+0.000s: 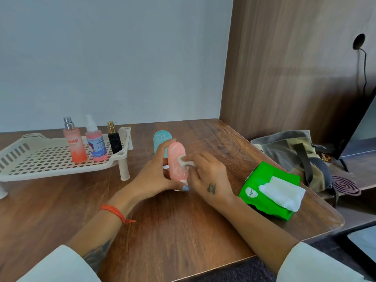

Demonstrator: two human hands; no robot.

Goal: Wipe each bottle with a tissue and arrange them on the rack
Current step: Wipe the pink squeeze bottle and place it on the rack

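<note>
Two hands meet at the middle of the bench (183, 231): the left hand (154, 176) curls round a pink tube (176, 159) held upright, the right hand (209, 176) pinches a tissue (184, 160) against its front. Just behind stands a teal tube (160, 140). Far left, the white rack (30, 161) carries three bottles in a row — a peach spray bottle (74, 144), a pink spray bottle (95, 142), a small black bottle (114, 139). To the right lies a green tissue pack (262, 186).

Wooden counter (183, 231). Grey-olive bag (295, 151) beside it on right, dark spiral coil (345, 185) near bag, black cable (364, 66) hanging on wood panel wall (284, 68).
</note>
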